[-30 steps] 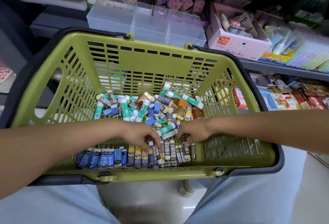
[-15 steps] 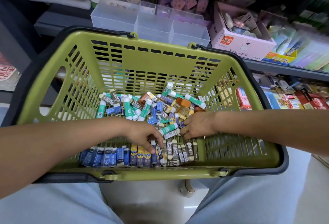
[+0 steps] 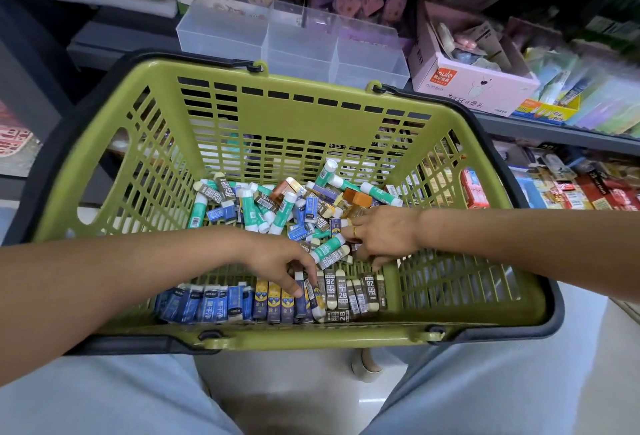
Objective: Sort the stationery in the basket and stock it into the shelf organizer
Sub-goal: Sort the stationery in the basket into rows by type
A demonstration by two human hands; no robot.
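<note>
While left hand pinches a navy eraser into the lower-centre row, right hand has shifted up-frame, fingers curled in the loose pile, grasp unclear; sorting continues, organizer unstocked.

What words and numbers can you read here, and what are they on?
"2B": grey-brown eraser sleeves in the row along the green basket's near wall, and on loose ones in the pile.
"oule": orange label on the pink cardboard box on the shelf.
Other print on erasers, glue sticks and shelf packets: too small or blurred.
</note>
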